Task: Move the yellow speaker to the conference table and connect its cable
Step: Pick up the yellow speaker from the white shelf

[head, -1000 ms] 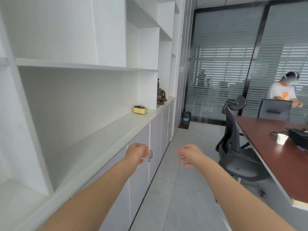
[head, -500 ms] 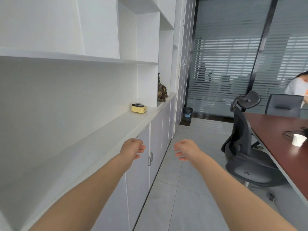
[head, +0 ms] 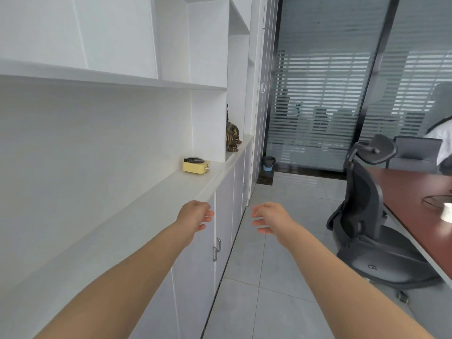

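Room: white built-in shelving [head: 102,77] ran along your left; a frosted glass partition [head: 318,94] closed the far end.
Conference table: the reddish-brown surface [head: 415,189] sat at your right edge, with a black office chair [head: 367,216] pushed against its near side. A white cup [head: 448,211] and a dark loop of cable [head: 435,199] lay on it, both partly cut off by the frame.
Ledge: the long white ledge [head: 137,216] ran over the lower cabinets, from beside your left forearm away toward the far wall.
Figurine: a bronze piece [head: 232,135] stood past the divider, in the next bay.
Yellow speaker: the yellow speaker [head: 195,165] rested on the ledge, just short of that divider, black top up, a pale knob on its right end. Its long side looked to run across the ledge.
Your left hand: your left hand [head: 195,215] was empty, grip loosely apart, held over the ledge's front edge.
Your right hand: your right hand [head: 269,217] was also empty, fingers spread, out over the floor.
Key relation: the speaker lay ahead and up-left of both hands, well apart from them. Your left hand was the nearer one, already in line with the ledge.
Step, by my read: approach only; nothing lifted, table and cable work not yet begun.
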Tool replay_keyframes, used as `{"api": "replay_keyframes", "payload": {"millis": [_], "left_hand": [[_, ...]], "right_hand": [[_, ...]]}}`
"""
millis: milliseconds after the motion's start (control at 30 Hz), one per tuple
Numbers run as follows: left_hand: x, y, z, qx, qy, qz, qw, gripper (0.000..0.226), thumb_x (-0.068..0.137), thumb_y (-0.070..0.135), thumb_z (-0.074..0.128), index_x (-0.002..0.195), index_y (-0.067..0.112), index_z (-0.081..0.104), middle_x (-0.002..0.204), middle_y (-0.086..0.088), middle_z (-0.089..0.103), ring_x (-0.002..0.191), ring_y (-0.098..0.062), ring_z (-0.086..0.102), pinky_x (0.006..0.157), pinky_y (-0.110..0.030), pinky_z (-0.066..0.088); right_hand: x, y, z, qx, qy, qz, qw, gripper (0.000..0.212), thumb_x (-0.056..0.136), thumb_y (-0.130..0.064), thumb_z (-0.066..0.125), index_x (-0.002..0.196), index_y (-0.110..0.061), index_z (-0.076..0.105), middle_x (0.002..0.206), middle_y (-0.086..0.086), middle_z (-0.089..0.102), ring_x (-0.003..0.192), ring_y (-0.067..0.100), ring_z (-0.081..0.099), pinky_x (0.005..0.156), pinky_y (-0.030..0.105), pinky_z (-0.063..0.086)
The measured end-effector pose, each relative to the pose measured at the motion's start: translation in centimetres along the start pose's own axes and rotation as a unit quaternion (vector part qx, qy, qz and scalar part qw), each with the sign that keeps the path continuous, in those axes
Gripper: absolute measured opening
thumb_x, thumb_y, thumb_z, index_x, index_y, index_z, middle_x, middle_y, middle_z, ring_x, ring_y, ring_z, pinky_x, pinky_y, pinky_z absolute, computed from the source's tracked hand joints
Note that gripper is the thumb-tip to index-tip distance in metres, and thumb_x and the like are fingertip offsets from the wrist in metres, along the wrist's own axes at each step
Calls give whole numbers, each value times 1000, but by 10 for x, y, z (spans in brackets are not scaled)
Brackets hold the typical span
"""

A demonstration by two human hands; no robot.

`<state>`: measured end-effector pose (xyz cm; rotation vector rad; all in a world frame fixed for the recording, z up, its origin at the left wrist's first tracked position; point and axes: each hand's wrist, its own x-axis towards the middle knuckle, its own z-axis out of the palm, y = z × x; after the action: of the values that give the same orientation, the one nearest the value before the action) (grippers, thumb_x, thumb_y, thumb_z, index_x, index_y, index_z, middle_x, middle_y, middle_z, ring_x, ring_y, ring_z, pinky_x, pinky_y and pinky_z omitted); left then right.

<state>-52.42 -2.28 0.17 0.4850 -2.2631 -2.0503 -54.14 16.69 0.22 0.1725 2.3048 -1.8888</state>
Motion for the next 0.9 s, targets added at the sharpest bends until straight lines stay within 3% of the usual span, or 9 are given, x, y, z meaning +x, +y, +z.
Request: {"api": "replay_keyframes", "payload": {"millis": [167,567,700,900], "left_hand": [[49,21,11,-6,11,11,1000,13,93,15,45,102,9,53,81,-1,63,89,-20,59,65,-25,45],[171,43,84,-37,43,-11,998,8,92,15,46,97,10,50,77,-1,62,71,-13,57,62,-24,42],[210,58,106,-61,66,-20,996,4,93,14,45,91,12,49,76,-1,61,67,-12,56,61,-24,41],[265,55,125,-68,103,-44,991,12,93,15,46,102,10,50,77,-1,63,69,-13,58,63,-25,42]], "right_hand": [[46,-14,-6,19,4,-5,1000,27,95,-6,44,119,-4,57,106,9,57,90,22,56,64,24,48],[203,-36,-46,-35,-40,-16,998,29,95,-9,46,122,-3,55,104,9,58,92,22,57,65,25,48],[262,-44,-65,-47,-65,-15,997,26,94,-9,49,118,-3,57,94,5,60,80,18,59,66,26,49],[335,-36,-77,-44,-91,-7,995,21,93,-9,50,112,-5,59,83,2,59,72,14,59,66,27,48]]}}
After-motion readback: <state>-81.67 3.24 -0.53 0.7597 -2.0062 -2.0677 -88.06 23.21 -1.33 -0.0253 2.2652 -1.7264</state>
